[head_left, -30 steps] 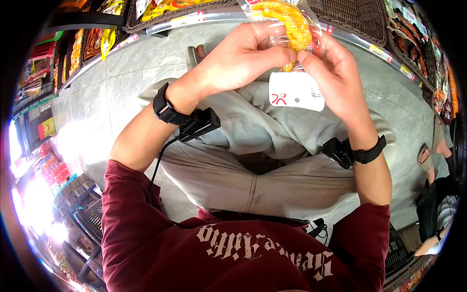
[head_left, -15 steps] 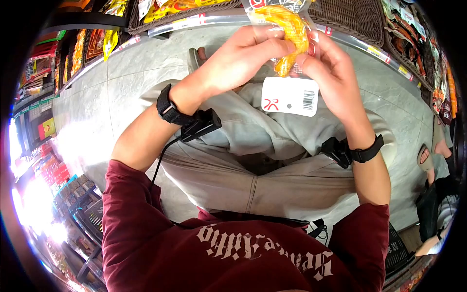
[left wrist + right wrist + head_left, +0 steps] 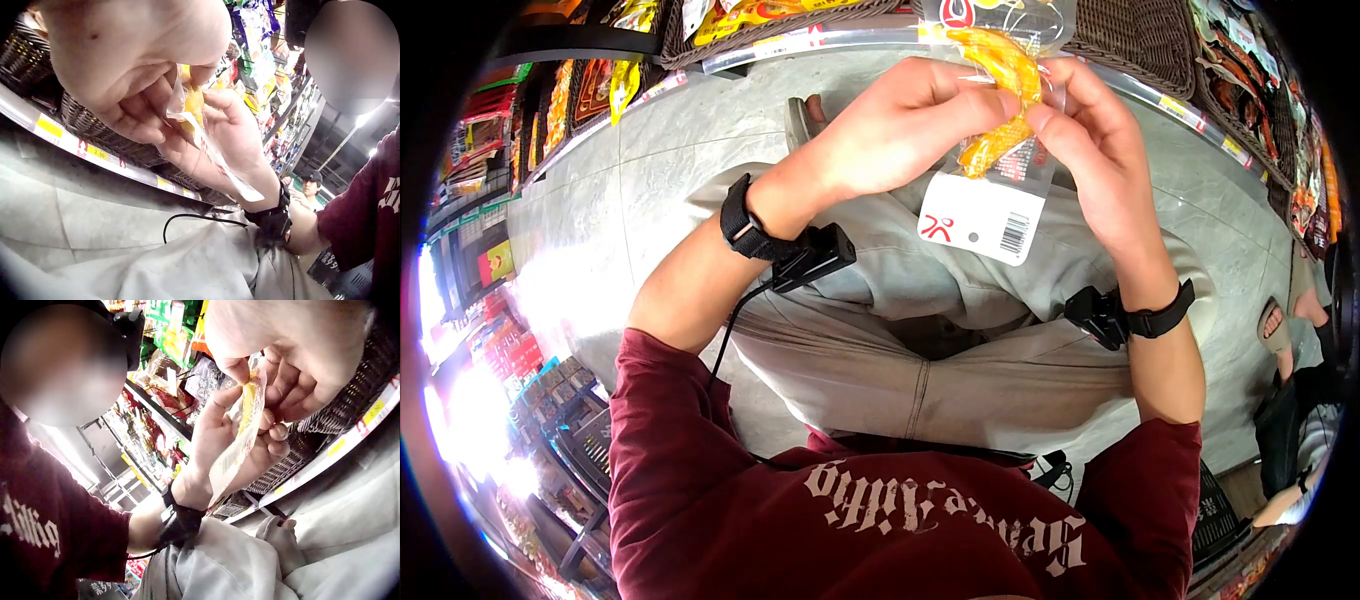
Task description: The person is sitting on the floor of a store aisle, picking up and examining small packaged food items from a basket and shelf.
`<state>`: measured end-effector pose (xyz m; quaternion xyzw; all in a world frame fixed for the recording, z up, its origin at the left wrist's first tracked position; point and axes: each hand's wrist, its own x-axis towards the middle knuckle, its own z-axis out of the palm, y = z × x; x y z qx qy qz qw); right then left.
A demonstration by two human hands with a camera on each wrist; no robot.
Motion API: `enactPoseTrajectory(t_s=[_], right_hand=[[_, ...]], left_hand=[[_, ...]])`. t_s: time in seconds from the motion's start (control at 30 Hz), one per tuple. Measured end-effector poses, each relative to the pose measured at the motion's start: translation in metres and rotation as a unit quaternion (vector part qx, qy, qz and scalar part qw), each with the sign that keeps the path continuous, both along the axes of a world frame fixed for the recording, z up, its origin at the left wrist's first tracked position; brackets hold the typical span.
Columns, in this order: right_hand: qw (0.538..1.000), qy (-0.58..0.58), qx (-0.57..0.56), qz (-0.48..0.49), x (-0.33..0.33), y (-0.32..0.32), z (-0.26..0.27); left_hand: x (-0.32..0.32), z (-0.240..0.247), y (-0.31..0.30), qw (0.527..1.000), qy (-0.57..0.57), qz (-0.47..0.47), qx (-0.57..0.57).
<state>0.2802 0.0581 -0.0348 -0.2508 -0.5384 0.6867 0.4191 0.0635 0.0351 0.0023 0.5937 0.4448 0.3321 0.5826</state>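
In the head view, a clear plastic snack packet (image 3: 992,150) holds a curved, yellow, glossy piece of food. Its lower end is a white panel (image 3: 970,212) with red marks and a barcode, hanging over the lap. My left hand (image 3: 905,125) pinches the packet from the left, thumb lying across the yellow food. From the other side my right hand (image 3: 1100,150) pinches its right edge, and the two thumb tips nearly meet. The left wrist view shows the packet (image 3: 195,112) edge-on between both hands. In the right wrist view, curled fingers surround the packet (image 3: 249,415).
Beyond the hands runs a shelf edge (image 3: 850,40) with price labels and wicker baskets (image 3: 1135,45) of packaged snacks. Grey trousers (image 3: 880,350) cover the crossed legs beneath. Another person's sandalled foot (image 3: 1273,325) stands on the tiled floor at right.
The packet has shifted down toward the body and turned, its white panel swinging down and left. More of its upper end shows above the fingers. Both hands keep hold of it.
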Motion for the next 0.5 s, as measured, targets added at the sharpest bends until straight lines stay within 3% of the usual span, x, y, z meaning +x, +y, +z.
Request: enactPoseTrajectory(t_s=[0.37, 0.43, 0.5], right_hand=[[1.000, -0.018, 0.010, -0.001, -0.001, 0.002, -0.007], [0.999, 0.008, -0.031, -0.027, -0.004, 0.002, -0.012], [0.998, 0.005, -0.052, -0.019, -0.001, 0.003, -0.005]], left_hand=[[-0.001, 0.000, 0.001, 0.998, 0.060, -0.016, 0.022], [-0.001, 0.003, 0.001, 0.998, 0.061, -0.016, 0.031], [-0.004, 0.008, 0.004, 0.994, 0.080, -0.072, -0.014]])
